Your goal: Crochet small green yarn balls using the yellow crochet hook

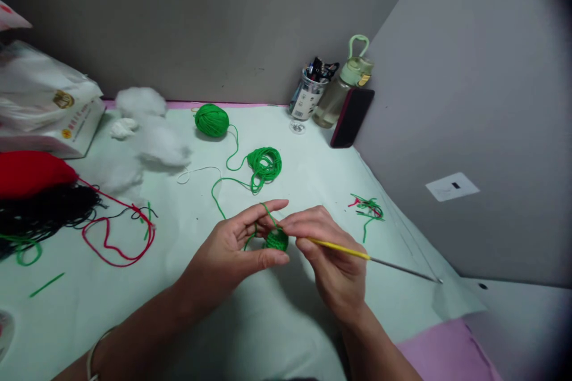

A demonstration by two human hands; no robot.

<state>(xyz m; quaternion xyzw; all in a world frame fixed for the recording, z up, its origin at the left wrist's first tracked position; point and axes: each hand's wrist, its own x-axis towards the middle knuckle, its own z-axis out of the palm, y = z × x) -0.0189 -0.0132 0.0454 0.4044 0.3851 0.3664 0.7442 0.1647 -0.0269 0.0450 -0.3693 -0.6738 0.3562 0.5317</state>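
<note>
Between the thumb and fingers of my left hand (241, 244) is a small round green crochet piece (277, 240). Green yarn loops over the raised left index finger and trails back across the table. My right hand (333, 256) pinches a crochet hook (342, 247) with a yellow grip and a grey metal shaft that points to the right. The hook's working tip is at the crochet piece, hidden by fingers and yarn. Behind my hands lie a loose coil of green yarn (264, 164) and a green yarn ball (212, 120).
White stuffing tufts (163, 141) sit at back left, near a tissue box (74, 131). Red yarn (33, 174) and black yarn (49, 208) lie left. A pen cup (308, 95), a bottle (331, 101) and a leaning phone (353, 118) stand at back right. Yarn scraps (370, 208) lie right.
</note>
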